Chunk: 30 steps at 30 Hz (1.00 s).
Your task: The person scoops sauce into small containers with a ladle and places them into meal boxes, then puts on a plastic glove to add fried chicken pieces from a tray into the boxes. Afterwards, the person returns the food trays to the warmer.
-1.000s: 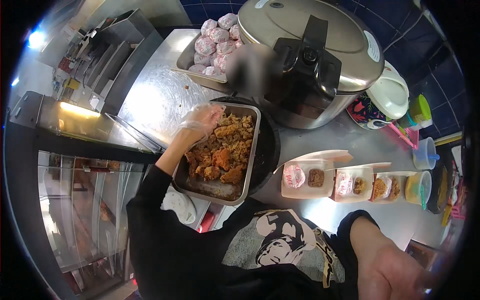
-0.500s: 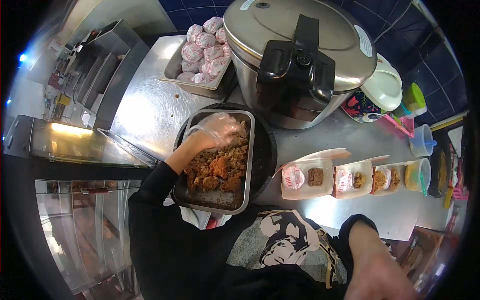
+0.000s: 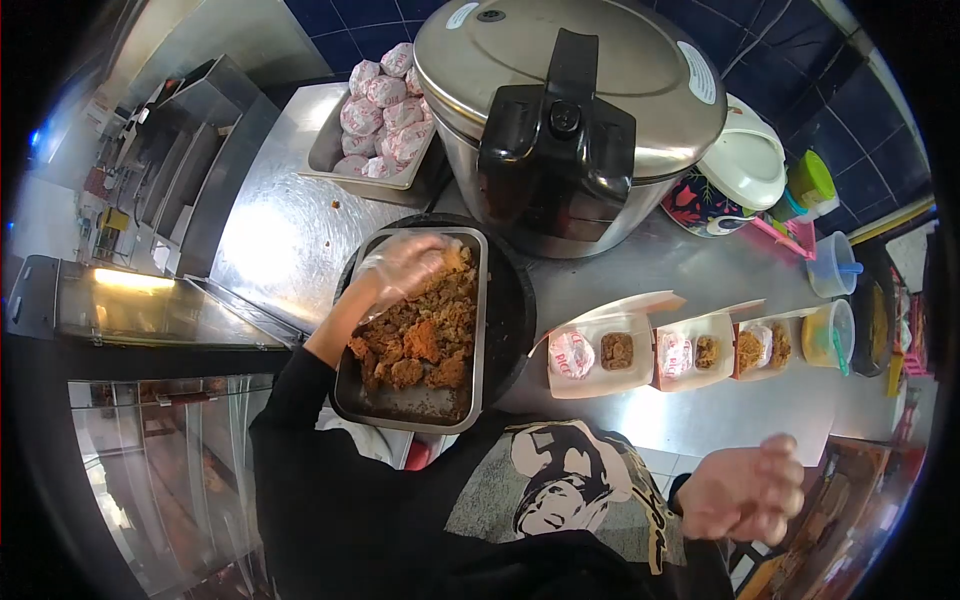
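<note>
My left hand [image 3: 405, 267], in a clear plastic glove, reaches into the far part of a metal tray [image 3: 481, 330]. Its fingers are closed around a fried chicken piece [image 3: 457, 258], partly hidden by the hand. Brown crumbs and fried chicken pieces [image 3: 422, 341] fill much of the tray, which rests on a round black pan [image 3: 515, 310]. My bare right hand [image 3: 745, 490] is held off the counter's front edge at the lower right. Its fingers are loosely curled and apart, somewhat blurred, with nothing in them.
Three open paper boxes [image 3: 628, 377] stand in a row, holding paper-wrapped bundles and fried food. Behind the tray is a large steel cooker [image 3: 460, 165]. A metal pan [image 3: 318, 150] of wrapped bundles stands back left. Plastic tubs [image 3: 828, 335] are at the right.
The view has shifted slightly. My left hand has moved a little toward the tray's far edge, its fingers now at a chicken piece. My right hand has risen farther into view.
</note>
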Available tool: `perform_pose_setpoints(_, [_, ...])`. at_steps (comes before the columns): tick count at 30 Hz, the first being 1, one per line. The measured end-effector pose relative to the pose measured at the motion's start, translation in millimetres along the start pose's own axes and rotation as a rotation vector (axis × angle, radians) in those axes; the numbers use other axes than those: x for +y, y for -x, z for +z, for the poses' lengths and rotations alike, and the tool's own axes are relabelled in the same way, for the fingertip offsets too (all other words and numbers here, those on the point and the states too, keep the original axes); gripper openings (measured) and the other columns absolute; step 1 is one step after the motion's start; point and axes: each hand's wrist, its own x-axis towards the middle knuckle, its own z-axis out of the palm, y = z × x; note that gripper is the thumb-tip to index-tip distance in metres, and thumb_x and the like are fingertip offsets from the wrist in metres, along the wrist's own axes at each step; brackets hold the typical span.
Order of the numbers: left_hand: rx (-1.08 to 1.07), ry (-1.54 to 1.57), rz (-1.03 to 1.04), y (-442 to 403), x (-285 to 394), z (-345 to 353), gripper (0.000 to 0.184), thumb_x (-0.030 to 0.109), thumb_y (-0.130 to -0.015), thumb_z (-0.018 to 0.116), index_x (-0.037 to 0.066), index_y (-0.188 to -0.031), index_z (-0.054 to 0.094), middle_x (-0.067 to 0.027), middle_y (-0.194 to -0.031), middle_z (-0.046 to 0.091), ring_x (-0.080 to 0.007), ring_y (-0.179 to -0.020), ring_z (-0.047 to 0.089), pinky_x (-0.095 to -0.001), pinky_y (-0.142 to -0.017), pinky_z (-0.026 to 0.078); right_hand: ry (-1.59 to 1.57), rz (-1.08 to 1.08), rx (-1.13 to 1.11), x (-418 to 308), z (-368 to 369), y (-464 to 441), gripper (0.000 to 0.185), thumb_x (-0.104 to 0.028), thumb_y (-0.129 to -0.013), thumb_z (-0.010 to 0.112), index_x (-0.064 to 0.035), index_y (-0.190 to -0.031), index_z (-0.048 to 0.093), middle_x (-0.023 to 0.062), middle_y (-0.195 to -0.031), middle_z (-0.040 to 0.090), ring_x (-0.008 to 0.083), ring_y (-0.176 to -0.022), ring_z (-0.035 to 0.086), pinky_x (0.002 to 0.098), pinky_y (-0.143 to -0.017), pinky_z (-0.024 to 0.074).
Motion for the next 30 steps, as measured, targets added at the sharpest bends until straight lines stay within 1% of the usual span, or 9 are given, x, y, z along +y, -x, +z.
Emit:
perform_pose_setpoints(3, [0.057,0.881,0.004,25,12,2,0.033,0.025,-0.093,0.052,0.002,-0.117,0.053,-0.0111,-0.101,0.061,-0.0170,-0.086,0.058,-0.0283,-0.073,0.047,0.131,0.253,-0.094,1,-16,19,0.032,-0.025,-0.084,0.058,-0.0084,-0.109,0.047,0.0083,-0.103,0.048,0.0231,-0.077,0.049,0.0388,-0.065,0.0399])
perform_pose_setpoints(6, [0.056,1.159,0.025,37,10,6,0.037,0.025,-0.092,0.054,0.004,-0.122,0.051,-0.0074,-0.102,0.060,-0.0155,-0.085,0.056,-0.0289,-0.074,0.046,0.144,0.440,-0.100,2,-26,33,0.028,-0.020,-0.086,0.054,-0.0062,-0.108,0.046,0.0107,-0.103,0.048,0.0244,-0.077,0.048,0.0378,-0.066,0.0406])
perform_pose_setpoints(10, [0.284,1.126,0.027,49,33,23,0.038,0.029,-0.092,0.055,0.005,-0.121,0.051,-0.0077,-0.102,0.059,-0.0152,-0.086,0.055,-0.0287,-0.074,0.046,0.126,0.485,-0.164,3,-36,36,0.026,-0.010,-0.084,0.051,-0.0016,-0.108,0.043,0.0147,-0.103,0.048,0.0248,-0.076,0.049,0.0368,-0.064,0.0434])
perform_pose_setpoints(13, [0.214,1.162,0.152,56,41,28,0.039,0.031,-0.090,0.057,0.005,-0.120,0.051,-0.0080,-0.107,0.059,-0.0144,-0.091,0.054,-0.0269,-0.074,0.046,0.166,0.440,-0.183,6,-56,32,0.025,-0.005,-0.083,0.054,0.0004,-0.105,0.043,0.0164,-0.101,0.047,0.0248,-0.076,0.051,0.0358,-0.064,0.0450])
perform_pose_setpoints(17, [0.423,1.177,0.193,74,105,80,0.043,0.033,-0.088,0.058,0.006,-0.121,0.048,-0.0087,-0.109,0.059,-0.0152,-0.092,0.053,-0.0269,-0.072,0.046,0.359,0.454,-0.018,15,-108,30,0.022,-0.010,-0.086,0.056,-0.0004,-0.103,0.045,0.0153,-0.100,0.049,0.0234,-0.079,0.052,0.0335,-0.065,0.0445])
perform_pose_setpoints(18, [0.288,1.164,0.255,77,106,89,0.042,0.021,-0.087,0.061,0.006,-0.124,0.047,-0.0103,-0.119,0.053,-0.0171,-0.104,0.053,-0.0262,-0.083,0.047,0.354,0.479,0.025,17,-125,32,0.021,-0.008,-0.086,0.053,-0.0005,-0.103,0.046,0.0147,-0.101,0.050,0.0229,-0.080,0.052,0.0340,-0.067,0.0440])
perform_pose_setpoints(23, [0.145,0.662,0.367,45,178,190,0.040,0.038,-0.094,0.047,0.003,-0.113,0.050,-0.0004,-0.073,0.048,-0.0110,-0.066,0.046,-0.0256,-0.061,0.041,0.327,0.584,0.163,27,-193,42,0.018,-0.005,-0.086,0.046,-0.0006,-0.103,0.048,0.0127,-0.100,0.050,0.0199,-0.081,0.049,0.0336,-0.071,0.0422])
perform_pose_setpoints(27, [0.004,0.729,0.272,-5,234,285,0.018,0.019,-0.093,0.050,0.005,-0.105,0.053,-0.0051,-0.076,0.055,-0.0148,-0.068,0.053,-0.0301,-0.067,0.046,0.328,0.651,0.140,35,-235,51,0.018,-0.009,-0.085,0.054,-0.0009,-0.101,0.048,0.0120,-0.097,0.050,0.0196,-0.079,0.050,0.0310,-0.068,0.0431])
perform_pose_setpoints(30, [0.192,0.219,0.637,-63,234,352,0.017,0.006,-0.083,0.060,0.009,-0.100,0.060,-0.0119,-0.086,0.060,-0.0260,-0.078,0.060,-0.0351,-0.072,0.048,0.319,0.741,0.110,40,-259,65,0.018,-0.008,-0.085,0.054,-0.0003,-0.101,0.048,0.0119,-0.097,0.049,0.0184,-0.079,0.050,0.0296,-0.067,0.0426])
